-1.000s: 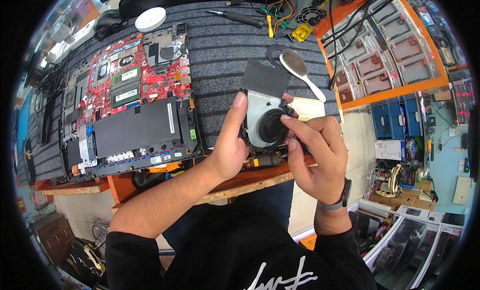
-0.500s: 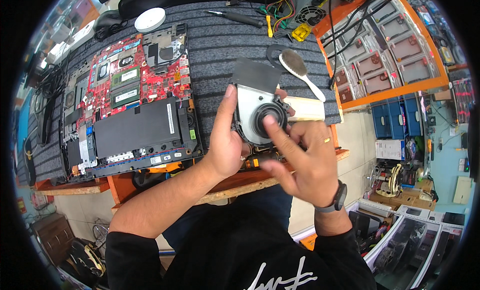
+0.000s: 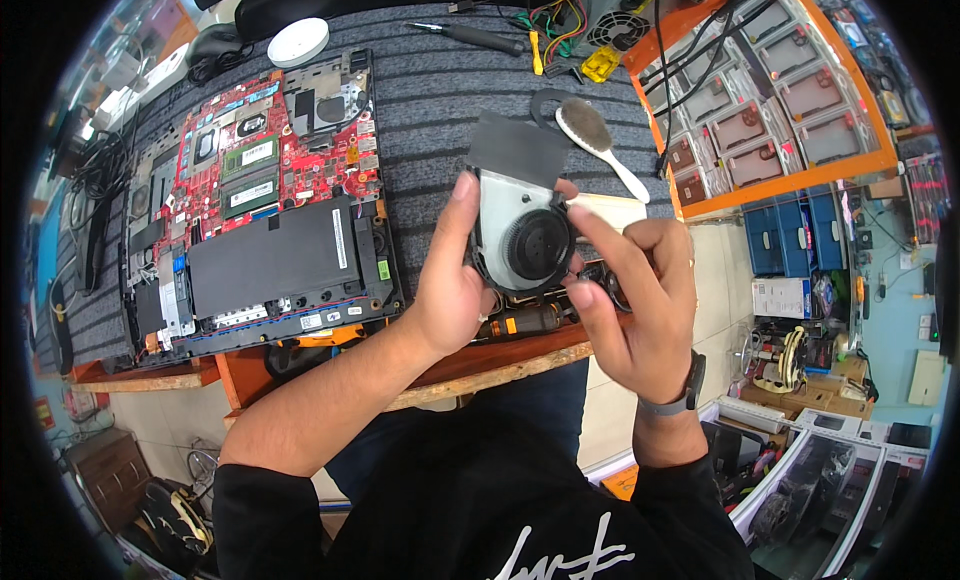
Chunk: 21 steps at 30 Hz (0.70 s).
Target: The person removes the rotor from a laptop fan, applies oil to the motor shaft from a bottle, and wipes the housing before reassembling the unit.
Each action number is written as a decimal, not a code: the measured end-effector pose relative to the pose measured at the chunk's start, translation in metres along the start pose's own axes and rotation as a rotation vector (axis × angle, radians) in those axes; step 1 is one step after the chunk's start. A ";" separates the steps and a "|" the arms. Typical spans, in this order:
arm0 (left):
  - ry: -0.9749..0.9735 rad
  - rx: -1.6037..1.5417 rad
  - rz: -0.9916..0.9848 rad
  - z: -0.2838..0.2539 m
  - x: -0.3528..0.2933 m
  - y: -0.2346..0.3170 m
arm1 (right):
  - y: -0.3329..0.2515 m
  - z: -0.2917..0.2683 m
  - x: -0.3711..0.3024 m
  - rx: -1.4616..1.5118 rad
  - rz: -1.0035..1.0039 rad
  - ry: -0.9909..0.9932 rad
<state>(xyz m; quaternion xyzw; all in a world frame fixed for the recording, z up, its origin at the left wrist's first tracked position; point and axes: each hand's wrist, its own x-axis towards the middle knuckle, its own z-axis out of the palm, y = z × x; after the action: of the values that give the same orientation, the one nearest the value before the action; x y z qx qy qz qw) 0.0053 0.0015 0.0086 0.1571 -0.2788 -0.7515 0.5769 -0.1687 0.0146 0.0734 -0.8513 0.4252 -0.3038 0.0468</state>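
My left hand [image 3: 452, 270] is closed round a laptop cooling fan [image 3: 505, 230], thumb along its left edge and fingertips showing at its right side. The fan has a silver plate, a round black rotor and a dark flap at its far end, and it is held above the near edge of the mat. Beside its right rim is my right hand [image 3: 645, 305], with index finger and thumb apart and the other fingers bent. Its index fingertip is at the fan's upper right edge; whether it touches is unclear. Left of the hands lies an opened laptop base [image 3: 260, 210] with a red circuit board and a black battery.
A white-handled brush [image 3: 605, 150] lies beyond the fan, next to a black ring. Farther back are a screwdriver [image 3: 470, 37], a white round lid [image 3: 299, 42], coloured wires and a small fan [image 3: 618, 30]. An orange-framed case [image 3: 770, 195] stands to the right.
My right hand has moved right, off the rotor to the fan's right edge. The rotor's face now shows clearly. My left hand still holds the fan in nearly the same place.
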 end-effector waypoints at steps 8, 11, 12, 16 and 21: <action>-0.085 0.219 -0.037 0.003 -0.006 -0.005 | -0.007 -0.026 0.002 0.218 -0.058 -0.128; -0.025 0.058 -0.086 0.004 -0.006 -0.002 | -0.004 -0.012 -0.003 0.194 -0.009 -0.012; -0.025 0.022 -0.066 0.003 -0.004 -0.003 | -0.003 -0.010 -0.004 0.151 -0.006 -0.011; -0.016 0.003 -0.010 -0.002 -0.002 -0.005 | -0.001 -0.001 -0.001 0.002 -0.048 -0.026; 0.092 -0.010 -0.029 0.008 0.000 -0.006 | 0.000 -0.001 -0.001 -0.017 -0.090 -0.082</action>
<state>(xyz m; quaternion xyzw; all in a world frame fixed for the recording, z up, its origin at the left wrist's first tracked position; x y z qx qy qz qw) -0.0032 0.0047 0.0114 0.1925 -0.2459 -0.7530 0.5791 -0.1690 0.0156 0.0737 -0.8816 0.3870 -0.2668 0.0432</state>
